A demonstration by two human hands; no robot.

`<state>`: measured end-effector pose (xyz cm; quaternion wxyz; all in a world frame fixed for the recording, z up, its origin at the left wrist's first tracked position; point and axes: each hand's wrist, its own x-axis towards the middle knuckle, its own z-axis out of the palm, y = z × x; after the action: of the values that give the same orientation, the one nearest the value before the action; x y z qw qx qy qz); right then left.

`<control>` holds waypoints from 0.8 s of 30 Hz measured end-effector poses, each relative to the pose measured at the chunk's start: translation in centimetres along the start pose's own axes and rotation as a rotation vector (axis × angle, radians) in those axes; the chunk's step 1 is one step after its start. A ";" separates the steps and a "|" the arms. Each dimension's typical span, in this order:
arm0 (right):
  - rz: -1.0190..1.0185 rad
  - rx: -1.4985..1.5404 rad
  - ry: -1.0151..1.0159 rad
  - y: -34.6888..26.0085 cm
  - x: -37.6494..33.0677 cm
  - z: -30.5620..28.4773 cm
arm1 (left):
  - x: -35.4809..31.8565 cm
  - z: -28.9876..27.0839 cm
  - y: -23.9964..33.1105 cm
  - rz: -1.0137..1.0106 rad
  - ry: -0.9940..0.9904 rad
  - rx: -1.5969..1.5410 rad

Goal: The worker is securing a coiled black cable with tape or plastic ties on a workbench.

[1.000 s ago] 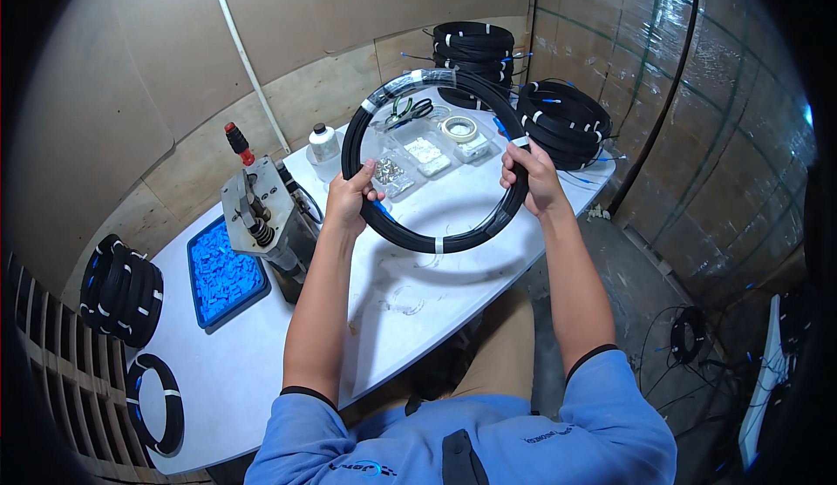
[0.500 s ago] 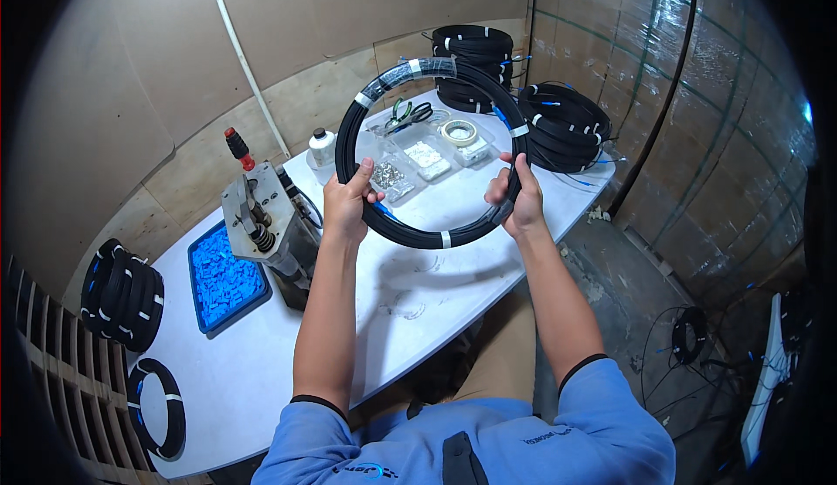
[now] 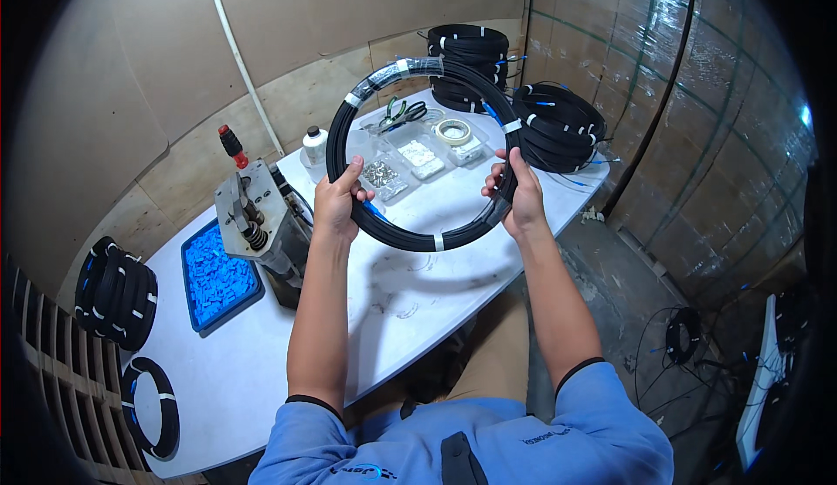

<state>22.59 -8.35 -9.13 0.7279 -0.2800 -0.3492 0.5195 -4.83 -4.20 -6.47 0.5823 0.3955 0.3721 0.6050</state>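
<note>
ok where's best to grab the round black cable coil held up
Probably the left and right sides of the round black cable coil, from outside, curling through its open middle: it's a raised ring, so opposite holds should balance it. Avoid the slim blue connector at upper right.

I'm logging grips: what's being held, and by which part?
A coil of black cable, held by its ring: the left hand grips its left side, the right hand its right side.

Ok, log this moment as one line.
left hand: grips black cable coil | right hand: grips its opposite side | coil: held above white table
</note>
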 end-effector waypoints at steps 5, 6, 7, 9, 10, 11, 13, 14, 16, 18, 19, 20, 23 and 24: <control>0.070 -0.024 0.054 0.1 1.5 -1.2 | -1.4 1.3 0.4 0.059 -0.021 -0.012; 0.070 -0.023 0.053 0.0 1.5 -1.2 | -1.6 1.3 0.6 0.080 -0.024 0.004; 0.078 -0.039 0.039 0.0 1.5 -1.3 | -1.7 1.3 0.6 0.081 -0.025 0.005; 0.088 -0.055 0.023 -0.2 1.3 -0.9 | -1.6 1.0 0.8 0.097 -0.033 0.036; 0.071 -0.056 0.038 -0.2 1.0 -0.6 | -1.5 0.8 0.8 0.098 -0.030 0.036; 0.055 -0.058 0.053 -0.3 0.7 -0.2 | -1.3 0.6 0.8 0.086 -0.035 0.028; 0.032 -0.056 0.049 -0.5 0.2 0.2 | -0.9 0.3 0.5 0.077 -0.040 0.017; 0.009 -0.054 0.049 -0.7 0.0 0.4 | -0.7 0.1 0.3 0.053 -0.042 -0.008; -0.019 -0.072 0.045 -1.0 -0.6 0.9 | -0.2 -0.4 -0.2 0.028 -0.043 -0.033; -0.048 -0.089 0.045 -1.1 -0.7 1.0 | 0.0 -0.8 -0.5 0.027 -0.089 -0.029; -0.043 -0.051 0.039 -1.1 -0.8 0.9 | 0.0 -0.9 -0.4 0.025 -0.089 -0.029; -0.037 -0.014 0.034 -1.1 -0.8 0.9 | -0.1 -1.0 -0.3 0.048 -0.127 -0.115; -0.063 0.092 0.041 -0.8 -0.8 0.4 | -0.2 -0.9 -0.4 0.114 -0.246 -0.298; -0.062 0.093 0.038 -0.5 -0.8 0.4 | -0.2 -0.8 -0.5 0.157 -0.327 -0.393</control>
<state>22.37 -9.21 -8.70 0.7624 -0.2448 -0.3193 0.5068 -5.38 -4.41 -7.30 0.6516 0.3949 0.1166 0.6371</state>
